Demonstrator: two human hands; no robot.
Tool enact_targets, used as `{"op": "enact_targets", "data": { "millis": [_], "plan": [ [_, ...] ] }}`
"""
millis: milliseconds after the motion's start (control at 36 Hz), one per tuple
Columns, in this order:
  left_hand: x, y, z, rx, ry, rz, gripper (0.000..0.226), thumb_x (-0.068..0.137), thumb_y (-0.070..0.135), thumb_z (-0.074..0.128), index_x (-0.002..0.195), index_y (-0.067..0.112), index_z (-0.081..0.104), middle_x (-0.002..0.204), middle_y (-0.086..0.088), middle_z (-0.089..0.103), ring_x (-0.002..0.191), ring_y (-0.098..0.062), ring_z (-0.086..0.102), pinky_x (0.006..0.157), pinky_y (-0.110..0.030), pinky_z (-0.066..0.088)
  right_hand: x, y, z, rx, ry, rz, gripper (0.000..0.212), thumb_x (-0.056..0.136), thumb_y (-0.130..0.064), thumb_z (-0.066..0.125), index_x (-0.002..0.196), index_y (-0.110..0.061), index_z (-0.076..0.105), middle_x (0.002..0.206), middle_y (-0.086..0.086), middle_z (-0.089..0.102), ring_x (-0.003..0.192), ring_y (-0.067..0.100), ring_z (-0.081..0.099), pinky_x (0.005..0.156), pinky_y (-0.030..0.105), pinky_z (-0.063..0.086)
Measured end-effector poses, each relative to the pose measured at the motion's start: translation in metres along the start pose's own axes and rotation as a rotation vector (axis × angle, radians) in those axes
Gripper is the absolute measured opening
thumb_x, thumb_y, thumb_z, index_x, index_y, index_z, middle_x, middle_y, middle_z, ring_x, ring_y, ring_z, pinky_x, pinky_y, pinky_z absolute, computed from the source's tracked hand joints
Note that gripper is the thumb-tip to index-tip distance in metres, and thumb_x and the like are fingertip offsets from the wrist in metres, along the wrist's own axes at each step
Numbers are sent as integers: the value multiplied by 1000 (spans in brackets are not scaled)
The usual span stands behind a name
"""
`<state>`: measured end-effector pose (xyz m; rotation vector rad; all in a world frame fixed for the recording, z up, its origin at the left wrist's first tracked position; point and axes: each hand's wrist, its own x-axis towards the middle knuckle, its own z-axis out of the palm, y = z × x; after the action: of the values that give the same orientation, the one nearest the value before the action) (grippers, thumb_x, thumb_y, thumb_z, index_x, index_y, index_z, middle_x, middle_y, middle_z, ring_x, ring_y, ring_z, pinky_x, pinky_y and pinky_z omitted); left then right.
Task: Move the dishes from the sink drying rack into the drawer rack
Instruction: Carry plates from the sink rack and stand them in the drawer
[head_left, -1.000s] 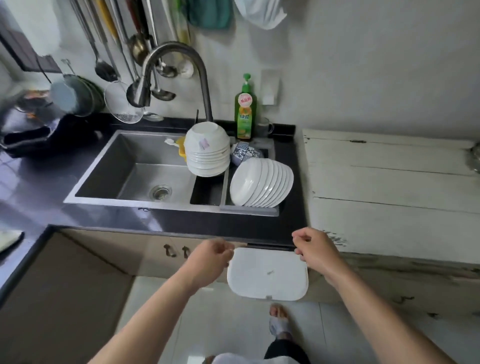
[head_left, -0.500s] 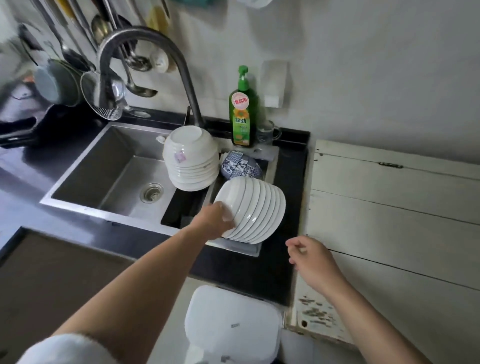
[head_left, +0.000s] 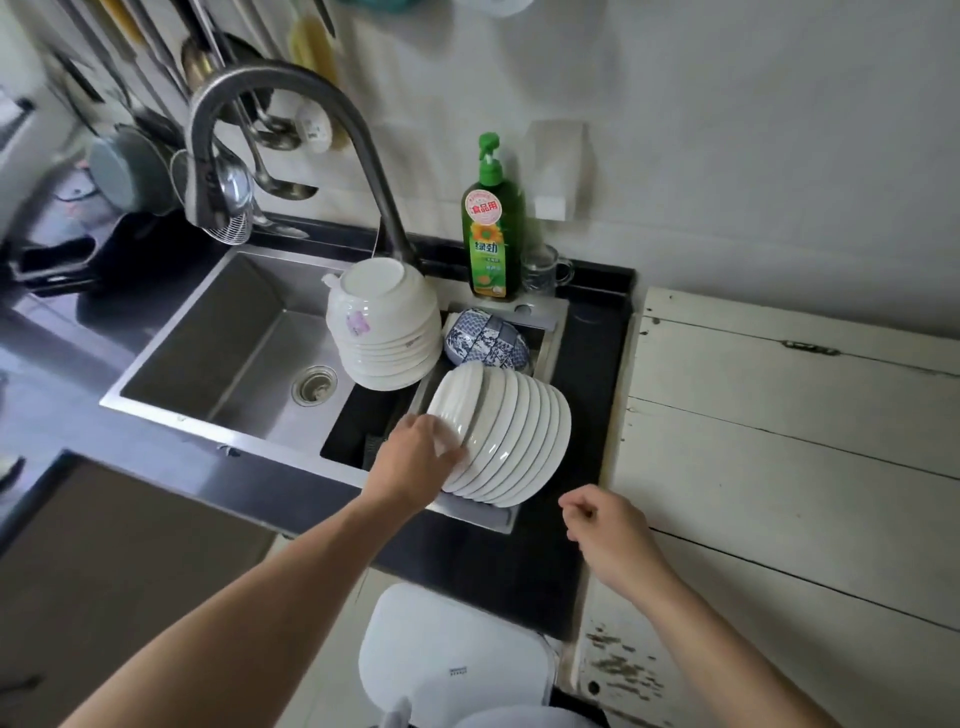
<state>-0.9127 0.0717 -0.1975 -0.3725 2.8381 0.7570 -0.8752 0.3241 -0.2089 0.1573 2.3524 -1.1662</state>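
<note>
My left hand (head_left: 415, 462) has left the drawer front and now holds the first of the white plates (head_left: 506, 431) in the sink drying rack (head_left: 498, 512), starting the unloading, while my right hand (head_left: 608, 530) hangs loosely curled, holding nothing.

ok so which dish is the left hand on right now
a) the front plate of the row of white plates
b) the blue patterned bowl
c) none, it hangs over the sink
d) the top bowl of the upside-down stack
a: the left hand grips the front plate of the row of white plates standing in the drying rack, apart from both bowls.
</note>
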Motion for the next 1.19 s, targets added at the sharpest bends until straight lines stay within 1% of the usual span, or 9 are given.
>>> {"op": "enact_targets", "data": {
  "millis": [222, 389, 556, 639, 722, 806, 889, 1056, 1195],
  "plan": [
    [3, 18, -31, -58, 108, -26, 29, 91, 43, 62, 103, 17, 62, 106, 2, 53, 92, -21, 57, 82, -32, 42, 9, -9, 12, -55, -64, -25, 14, 102, -26, 53, 108, -30, 66, 101, -12, 67, 93, 9, 65, 83, 32, 57],
    [-44, 20, -82, -169, 396, -33, 19, 84, 34, 66, 71, 25, 56, 75, 5, 57, 71, -9, 53, 58, -19, 34, 10, -16, 17, -91, -96, -51, 13, 101, -23, 54, 100, -30, 65, 96, -13, 67, 92, 10, 66, 76, 27, 52],
    [-133, -53, -77, -928, 535, -596, 12, 87, 10, 60, 79, 10, 68, 75, -10, 69, 68, -28, 64, 59, -36, 56, 4, -40, 39, -167, -151, -151, 15, 102, -20, 55, 92, -26, 64, 94, -10, 67, 89, 10, 64, 72, 21, 49],
    [-176, -74, -63, -1232, 529, -814, 18, 95, 1, 50, 99, 5, 67, 91, -12, 76, 79, -26, 74, 71, -46, 62, 7, -61, 55, -323, -199, -348, 15, 102, -18, 55, 101, -21, 69, 98, -9, 65, 91, 10, 62, 79, 23, 51],
    [-213, -85, -55, -1456, 589, -934, 17, 97, 1, 46, 104, 4, 61, 94, -12, 73, 80, -23, 73, 62, -40, 64, 33, -90, 63, -558, -191, -634, 25, 101, -18, 55, 123, -18, 66, 119, -3, 59, 110, 16, 55, 95, 30, 49],
    [-235, -96, -48, -1572, 681, -1005, 24, 98, -1, 44, 120, -1, 54, 104, -17, 67, 93, -29, 67, 67, -45, 61, 74, -122, 58, -910, -276, -832, 50, 98, -21, 58, 147, -17, 49, 151, 3, 42, 142, 24, 33, 118, 38, 28],
    [-249, -103, -43, -1654, 739, -1047, 29, 99, 2, 43, 127, 1, 48, 110, -20, 63, 97, -33, 65, 67, -46, 60, 107, -144, 52, -1301, -389, -785, 72, 95, -29, 62, 158, -18, 29, 166, 4, 19, 154, 30, 8, 125, 44, 11],
    [-257, -109, -35, -1648, 748, -1069, 27, 97, 5, 44, 122, 0, 52, 108, -20, 66, 95, -33, 66, 70, -44, 57, 128, -152, 46, -1445, -474, -712, 77, 83, -46, 74, 150, -20, 45, 153, 4, 41, 139, 30, 41, 115, 45, 36],
    [-258, -106, -35, -1659, 723, -1049, 17, 98, 6, 45, 109, 2, 57, 109, -22, 68, 96, -35, 67, 73, -46, 57, 125, -145, 41, -1422, -452, -839, 64, 86, -39, 76, 141, -18, 51, 138, 2, 42, 127, 25, 43, 108, 40, 41]
  ]
}}
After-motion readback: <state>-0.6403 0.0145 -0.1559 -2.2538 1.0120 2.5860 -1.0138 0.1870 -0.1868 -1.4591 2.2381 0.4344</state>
